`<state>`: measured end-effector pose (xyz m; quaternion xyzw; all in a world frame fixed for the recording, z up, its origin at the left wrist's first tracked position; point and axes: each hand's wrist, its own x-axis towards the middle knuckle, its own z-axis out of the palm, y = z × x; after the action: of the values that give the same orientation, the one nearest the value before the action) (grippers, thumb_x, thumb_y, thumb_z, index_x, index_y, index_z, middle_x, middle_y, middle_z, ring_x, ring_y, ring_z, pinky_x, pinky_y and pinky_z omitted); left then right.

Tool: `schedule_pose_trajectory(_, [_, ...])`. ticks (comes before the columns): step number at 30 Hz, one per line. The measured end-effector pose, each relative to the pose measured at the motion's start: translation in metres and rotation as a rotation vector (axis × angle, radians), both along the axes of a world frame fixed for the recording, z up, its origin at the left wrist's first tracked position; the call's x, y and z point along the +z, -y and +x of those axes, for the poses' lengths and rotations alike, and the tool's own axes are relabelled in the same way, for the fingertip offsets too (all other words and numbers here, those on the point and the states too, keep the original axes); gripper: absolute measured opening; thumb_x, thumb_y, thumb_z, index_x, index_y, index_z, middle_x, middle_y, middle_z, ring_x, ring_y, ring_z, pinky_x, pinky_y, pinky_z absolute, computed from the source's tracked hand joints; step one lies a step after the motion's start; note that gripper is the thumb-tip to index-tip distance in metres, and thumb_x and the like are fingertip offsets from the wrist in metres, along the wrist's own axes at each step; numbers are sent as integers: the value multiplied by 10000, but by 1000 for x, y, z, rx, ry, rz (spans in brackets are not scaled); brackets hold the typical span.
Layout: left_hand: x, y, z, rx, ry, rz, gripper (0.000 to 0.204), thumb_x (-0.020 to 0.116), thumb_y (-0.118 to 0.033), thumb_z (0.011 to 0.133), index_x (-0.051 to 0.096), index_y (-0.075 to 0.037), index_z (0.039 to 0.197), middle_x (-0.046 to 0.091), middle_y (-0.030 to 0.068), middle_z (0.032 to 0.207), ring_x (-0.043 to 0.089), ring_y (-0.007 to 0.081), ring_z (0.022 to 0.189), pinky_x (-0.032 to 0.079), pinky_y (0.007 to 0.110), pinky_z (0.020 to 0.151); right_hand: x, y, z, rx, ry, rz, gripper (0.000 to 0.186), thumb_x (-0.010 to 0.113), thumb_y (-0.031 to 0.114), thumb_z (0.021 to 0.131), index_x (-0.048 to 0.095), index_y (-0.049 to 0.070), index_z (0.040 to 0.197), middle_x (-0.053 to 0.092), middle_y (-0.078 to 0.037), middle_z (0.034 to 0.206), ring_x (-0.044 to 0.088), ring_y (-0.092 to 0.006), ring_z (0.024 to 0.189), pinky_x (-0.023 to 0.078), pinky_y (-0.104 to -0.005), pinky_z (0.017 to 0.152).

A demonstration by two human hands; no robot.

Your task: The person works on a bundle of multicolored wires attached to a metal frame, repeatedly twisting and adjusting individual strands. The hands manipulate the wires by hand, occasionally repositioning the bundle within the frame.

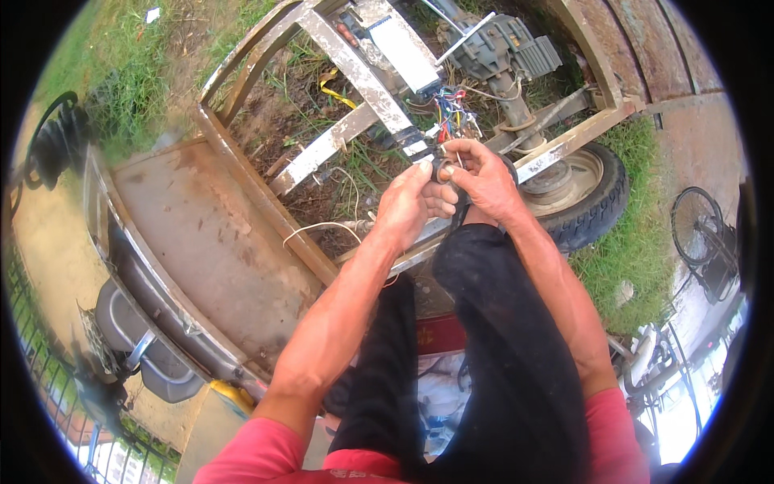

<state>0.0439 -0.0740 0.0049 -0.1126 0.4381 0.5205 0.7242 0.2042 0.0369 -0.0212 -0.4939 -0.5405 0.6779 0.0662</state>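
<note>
Between the fingers of both hands is a small dark ring-shaped thing (443, 169), perhaps a roll of black tape; the fingers partly cover it. My left hand (407, 203) pinches its left side with the thumb on top. From the right, my right hand (485, 179) has its thumb and forefinger closed on it. A bundle of coloured wires (453, 109) lies just beyond the hands, beside a silver box (405, 55). Under the wrists is the rusty, whitish metal frame (351, 64).
A motor with a finned housing (504, 48) sits on the axle at the far right, and a wheel with a black tyre (601, 198) stands beside it. Rusty sheet metal (210, 218) spreads on the left. A loose pale cable (322, 226) curves near my left forearm. A bicycle (700, 230) is farther right.
</note>
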Motion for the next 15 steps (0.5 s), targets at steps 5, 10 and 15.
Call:
schedule_pose_trajectory(5, [9,-8,-7,-158,-77,-84,409,530,-454,1138,660,-67,1110,750,109,896,719,205,758,594,367,757,5,-4,4,158,139,39,350,735,326,969,783,132,1256,766,-35,1212,732,-176,1067,552,-335,944])
schedule_pose_trajectory(10, [-4,-10,-2,-343,-241,-132,336,657,-424,1086,671,-88,1087,754,83,924,721,181,762,600,355,766,12,-3,0,240,197,200,291,726,334,965,803,174,1195,749,-9,1171,731,-218,1036,554,-365,924])
schedule_pose_trajectory(15, [-7,1,-1,-143,75,-65,240,670,-310,1082,676,-72,1116,754,106,1071,736,190,902,599,366,866,7,1,6,188,109,203,259,712,294,982,796,151,1181,739,-17,1162,734,-216,1016,560,-361,920])
